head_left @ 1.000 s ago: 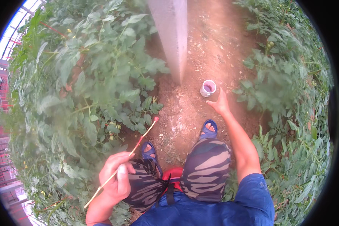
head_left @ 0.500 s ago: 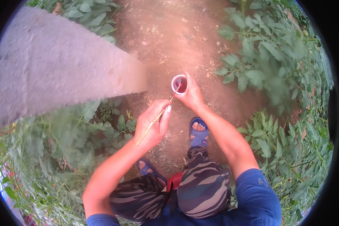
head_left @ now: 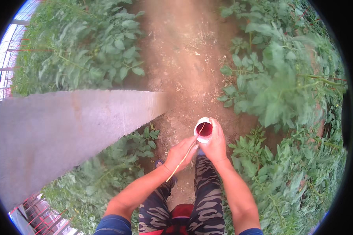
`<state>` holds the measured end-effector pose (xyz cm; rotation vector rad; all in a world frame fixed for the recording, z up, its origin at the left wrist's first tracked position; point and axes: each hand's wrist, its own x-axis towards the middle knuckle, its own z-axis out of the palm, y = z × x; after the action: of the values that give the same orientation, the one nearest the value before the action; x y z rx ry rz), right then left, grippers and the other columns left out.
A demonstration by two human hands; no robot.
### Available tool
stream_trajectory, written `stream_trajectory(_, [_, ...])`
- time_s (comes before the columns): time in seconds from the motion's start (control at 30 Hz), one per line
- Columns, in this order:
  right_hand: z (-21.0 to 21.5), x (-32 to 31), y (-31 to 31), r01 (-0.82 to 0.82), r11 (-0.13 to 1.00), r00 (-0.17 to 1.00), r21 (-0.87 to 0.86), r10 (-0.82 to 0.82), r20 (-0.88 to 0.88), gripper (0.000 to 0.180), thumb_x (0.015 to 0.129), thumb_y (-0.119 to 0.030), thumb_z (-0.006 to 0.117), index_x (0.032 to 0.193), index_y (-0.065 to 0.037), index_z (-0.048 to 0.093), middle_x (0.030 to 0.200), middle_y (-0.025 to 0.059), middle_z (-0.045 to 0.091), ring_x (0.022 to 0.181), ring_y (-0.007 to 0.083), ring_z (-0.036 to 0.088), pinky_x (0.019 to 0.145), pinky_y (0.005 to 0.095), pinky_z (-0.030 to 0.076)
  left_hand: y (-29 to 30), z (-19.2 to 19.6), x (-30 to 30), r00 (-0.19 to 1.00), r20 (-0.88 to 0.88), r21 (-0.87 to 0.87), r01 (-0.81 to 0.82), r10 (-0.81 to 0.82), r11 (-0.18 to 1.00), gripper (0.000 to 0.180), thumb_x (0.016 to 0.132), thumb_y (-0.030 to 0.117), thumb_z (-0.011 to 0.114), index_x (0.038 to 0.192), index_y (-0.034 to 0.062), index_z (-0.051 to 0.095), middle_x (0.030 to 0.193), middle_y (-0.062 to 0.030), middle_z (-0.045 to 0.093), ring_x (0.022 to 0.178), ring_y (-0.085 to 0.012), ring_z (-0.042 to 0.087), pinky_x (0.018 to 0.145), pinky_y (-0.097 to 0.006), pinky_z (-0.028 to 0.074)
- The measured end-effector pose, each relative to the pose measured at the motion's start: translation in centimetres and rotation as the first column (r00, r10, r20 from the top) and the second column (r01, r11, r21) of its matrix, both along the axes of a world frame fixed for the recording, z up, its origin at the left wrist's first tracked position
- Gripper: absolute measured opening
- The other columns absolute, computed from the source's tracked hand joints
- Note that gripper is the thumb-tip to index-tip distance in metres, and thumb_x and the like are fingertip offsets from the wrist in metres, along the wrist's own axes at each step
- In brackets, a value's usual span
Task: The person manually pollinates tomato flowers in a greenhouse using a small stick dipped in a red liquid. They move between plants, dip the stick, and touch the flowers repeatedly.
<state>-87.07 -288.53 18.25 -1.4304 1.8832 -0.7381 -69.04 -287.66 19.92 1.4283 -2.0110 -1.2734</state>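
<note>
My right hand [head_left: 215, 145] is wrapped round the side of a small white cup [head_left: 197, 124] with dark red liquid [head_left: 205, 129] in it. Between the fingers of my left hand [head_left: 180, 154] is a thin, straw-coloured stick [head_left: 180, 163]. Its upper end reaches over the cup's rim into the opening, and its lower end sticks out past my left wrist. Both hands are close together in front of my legs, the left one just below and left of the cup.
A grey concrete post [head_left: 78, 121] juts in from the left, its end near the dirt path [head_left: 180, 55]. Leafy green plants [head_left: 106, 43] line the path's left side, and more foliage [head_left: 278, 94] leans in from the right. Red strings and a pale frame show at the far left.
The view has shifted, so the post lies flatter and more path shows ahead. Cup and hands appear lower and further right, and my legs look straighter. Both hands keep their holds.
</note>
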Motion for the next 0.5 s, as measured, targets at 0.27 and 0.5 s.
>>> stream_trajectory(0.27, [20.4,-5.7,0.5,0.327,0.93,0.937,0.17,-0.343,0.07,0.092,0.07,-0.023,0.094,0.145,0.0,0.046,0.135,0.0216,0.059,0.125,0.0391,0.06,0.107,0.0452,0.049,0.0,20.2,-4.3,0.938,0.279,0.372,0.093,-0.207,0.924,0.073,0.092,0.033,0.075,0.151,0.0026,0.044,0.133,-0.0258,0.065,0.11,-0.0427,0.069,0.094,-0.048,0.057])
stream_trajectory(0.5, [28.0,-11.7,-5.6,0.311,0.944,0.95,0.112,-0.308,-0.044,0.088,0.073,-0.026,0.091,0.145,0.003,0.048,0.138,0.0229,0.059,0.13,0.0385,0.058,0.11,0.0439,0.047,-9.3,15.6,-5.4,0.48,0.385,0.67,0.442,-0.788,0.597,0.042,0.088,0.03,0.071,0.118,0.0015,0.066,0.116,-0.0206,0.074,0.107,-0.0393,0.071,0.091,-0.049,0.058])
